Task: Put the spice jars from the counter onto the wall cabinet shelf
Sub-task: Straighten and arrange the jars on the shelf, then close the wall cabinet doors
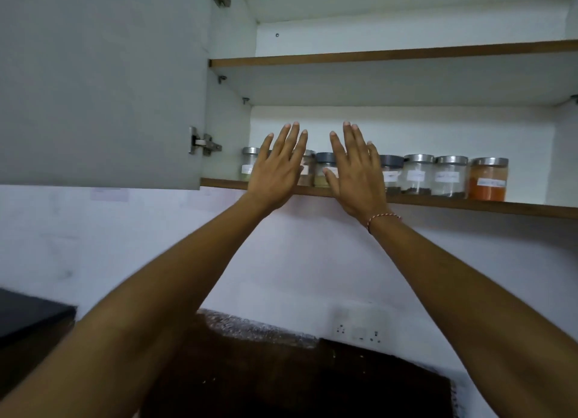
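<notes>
Several glass spice jars stand in a row on the lower shelf [438, 201] of the open wall cabinet. At the right end is an orange-filled jar [488, 179], then two clear jars with steel lids [448, 176] [417, 175] and a dark-lidded jar [391, 175]. My left hand [276, 170] and my right hand [356, 173] are raised in front of the row with fingers straight and spread, holding nothing. They hide part of the left jars; one steel-lidded jar [249, 167] shows at the far left and a dark-lidded jar [323, 170] between the hands.
The cabinet door [100, 82] hangs open at the left on its hinge [203, 143]. An upper shelf [391, 54] is above. Below are a white wall with a socket plate [358, 328], a dark counter [281, 377] and a black box [28, 320] at the left.
</notes>
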The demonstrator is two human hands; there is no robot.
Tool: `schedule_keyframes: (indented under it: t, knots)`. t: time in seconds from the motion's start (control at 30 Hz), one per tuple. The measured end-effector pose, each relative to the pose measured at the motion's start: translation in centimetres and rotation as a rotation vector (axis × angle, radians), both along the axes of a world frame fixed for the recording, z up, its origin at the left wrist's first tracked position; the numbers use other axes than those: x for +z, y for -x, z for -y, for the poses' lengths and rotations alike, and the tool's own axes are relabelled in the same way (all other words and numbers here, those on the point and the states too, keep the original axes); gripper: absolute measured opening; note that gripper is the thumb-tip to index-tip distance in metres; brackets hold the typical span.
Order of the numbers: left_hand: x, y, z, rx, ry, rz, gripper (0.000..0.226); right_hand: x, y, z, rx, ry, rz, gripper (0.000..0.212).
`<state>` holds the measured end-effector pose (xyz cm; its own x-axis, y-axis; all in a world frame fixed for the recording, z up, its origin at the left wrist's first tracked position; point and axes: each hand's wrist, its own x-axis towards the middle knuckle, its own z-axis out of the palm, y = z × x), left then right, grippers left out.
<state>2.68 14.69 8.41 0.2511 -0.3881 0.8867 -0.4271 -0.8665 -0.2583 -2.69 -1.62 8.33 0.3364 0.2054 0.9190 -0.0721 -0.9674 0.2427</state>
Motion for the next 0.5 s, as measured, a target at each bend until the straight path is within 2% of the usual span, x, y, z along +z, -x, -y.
schedule_keyframes:
  t: [0.27,0.4,0.5]
  knots:
    - [-2.0,7.0,-12.3,0.254,0.012,0.109,0.058,-2.0,2.7,-11.1,0.200,-0.034,0.017,0.066]
    - [-2.3,9.3,-18.3,0.378,0.035,0.102,0.059,-2.7,4.3,-16.7,0.286,-0.006,-0.016,0.068]
    - [-1.8,10.4,-22.1,0.424,0.126,0.088,0.060,-2.7,5.5,-19.8,0.328,0.038,-0.012,0.068]
